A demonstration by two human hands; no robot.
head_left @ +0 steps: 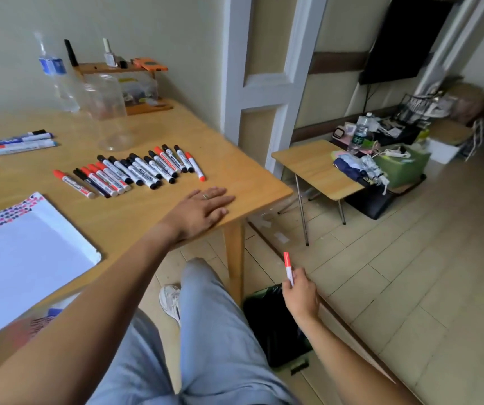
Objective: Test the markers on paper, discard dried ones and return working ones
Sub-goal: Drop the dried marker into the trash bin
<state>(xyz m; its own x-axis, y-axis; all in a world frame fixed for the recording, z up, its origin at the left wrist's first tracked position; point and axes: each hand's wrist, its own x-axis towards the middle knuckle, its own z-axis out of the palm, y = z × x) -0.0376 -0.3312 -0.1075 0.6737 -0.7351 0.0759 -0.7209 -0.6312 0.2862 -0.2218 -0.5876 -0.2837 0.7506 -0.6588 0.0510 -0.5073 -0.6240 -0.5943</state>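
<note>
My right hand point(300, 290) pinches a red-capped marker point(287, 266), held upright off the table's right side, above a bin lined with a black bag point(273, 325) on the floor. My left hand point(203, 210) lies flat, fingers straight, on the wooden table point(249, 182) near its right corner. A row of several red- and black-capped markers point(135, 171) lies on the table behind my left hand. A second small group of markers point(19, 143) lies at the far left. White paper point(24, 258) with colored test marks along its top edge sits at the near left.
An empty clear plastic jar point(108, 109) and a water bottle point(57, 74) stand at the back of the table by a small wooden shelf point(135, 83). A low folding table point(316, 168) with clutter stands to the right on the tiled floor.
</note>
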